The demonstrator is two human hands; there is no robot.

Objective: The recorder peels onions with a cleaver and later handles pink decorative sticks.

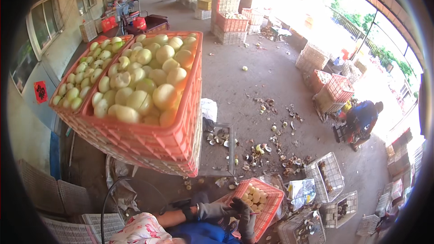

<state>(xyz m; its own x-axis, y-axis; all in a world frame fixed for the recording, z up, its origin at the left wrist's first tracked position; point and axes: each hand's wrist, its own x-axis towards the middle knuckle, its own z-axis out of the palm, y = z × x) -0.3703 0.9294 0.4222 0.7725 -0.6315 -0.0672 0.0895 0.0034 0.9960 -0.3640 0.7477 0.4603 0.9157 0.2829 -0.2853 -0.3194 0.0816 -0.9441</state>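
small orange plastic crate (266,205), lattice walls, sits low on ground near bottom edge, tilted a bit. inside: pile of pale yellow peeled round fruit (254,196), maybe a third full. gloved hands on its near rim: left hand (216,209) grey glove at left corner, right hand (246,221) dark glove gripping front edge.

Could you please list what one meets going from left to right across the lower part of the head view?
Flat white plastic crates → gloved hand → small orange crate of pale peeled fruit → empty white wire baskets → crouching person in blue.
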